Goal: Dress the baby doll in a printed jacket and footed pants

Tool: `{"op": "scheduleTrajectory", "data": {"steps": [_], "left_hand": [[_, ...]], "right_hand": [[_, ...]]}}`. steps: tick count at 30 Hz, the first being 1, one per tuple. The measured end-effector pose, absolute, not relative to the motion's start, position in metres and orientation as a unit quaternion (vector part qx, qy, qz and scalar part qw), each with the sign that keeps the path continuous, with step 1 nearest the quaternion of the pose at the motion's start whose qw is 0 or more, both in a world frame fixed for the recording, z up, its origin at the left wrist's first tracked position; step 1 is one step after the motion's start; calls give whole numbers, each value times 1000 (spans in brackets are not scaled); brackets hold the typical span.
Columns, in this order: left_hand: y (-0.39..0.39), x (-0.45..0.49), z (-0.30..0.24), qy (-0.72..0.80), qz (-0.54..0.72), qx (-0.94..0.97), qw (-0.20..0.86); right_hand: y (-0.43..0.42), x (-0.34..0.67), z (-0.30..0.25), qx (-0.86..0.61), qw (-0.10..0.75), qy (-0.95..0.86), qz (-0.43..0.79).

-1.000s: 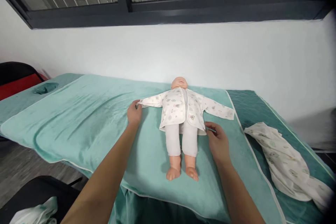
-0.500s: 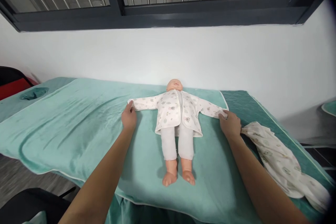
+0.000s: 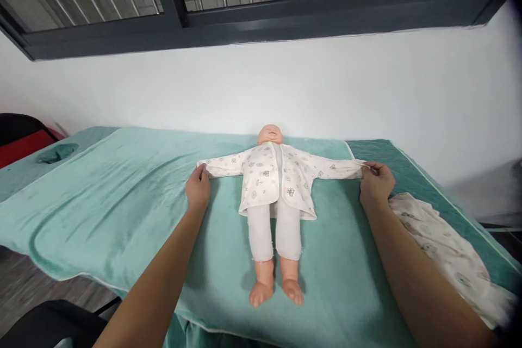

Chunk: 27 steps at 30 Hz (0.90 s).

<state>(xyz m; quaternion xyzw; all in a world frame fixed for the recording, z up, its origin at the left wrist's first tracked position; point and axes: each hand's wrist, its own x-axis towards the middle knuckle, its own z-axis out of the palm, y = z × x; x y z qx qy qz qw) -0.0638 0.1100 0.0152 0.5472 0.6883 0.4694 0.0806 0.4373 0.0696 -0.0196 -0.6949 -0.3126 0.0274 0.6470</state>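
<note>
A baby doll (image 3: 261, 292) lies on its back on the green sheet, head toward the wall and bare feet toward me. It wears a white printed baby jacket (image 3: 261, 179), parted down the front, over white-covered legs. My left hand (image 3: 198, 185) pinches the cuff of the sleeve on the left side. On the other side, my right hand (image 3: 377, 180) grips the end of the opposite sleeve, which is stretched straight out sideways. No doll hands show; the sleeves cover them.
The bed's green sheet (image 3: 122, 201) spreads wide, wrinkled at left, with a face hole (image 3: 57, 153) at the far left. A crumpled printed white cloth (image 3: 444, 250) lies right of my right forearm. Behind are a white wall (image 3: 261, 87) and a barred window; a black chair (image 3: 53, 326) stands lower left.
My right hand has moved outward to the right and slightly up, pulling its sleeve from a downward slant to straight and longer. My left hand keeps its hold on the other cuff.
</note>
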Motion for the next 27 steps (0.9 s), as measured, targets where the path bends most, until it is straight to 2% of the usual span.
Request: {"op": "scheduleTrajectory", "data": {"steps": [4, 12, 18, 23, 27], "left_hand": [[111, -64, 15, 689, 461, 554, 72], [112, -67, 13, 700, 462, 542, 48], [103, -67, 16, 695, 471, 541, 40], [82, -52, 19, 648, 495, 579, -2], [49, -29, 15, 607, 453, 649, 71]], "right_hand": [[73, 440, -23, -686, 648, -329, 38], [53, 419, -16, -708, 572, -413, -14], [16, 374, -7, -672, 515, -531, -43], [-24, 322, 2, -612, 494, -617, 15], [-55, 286, 5, -584, 479, -649, 96]]}}
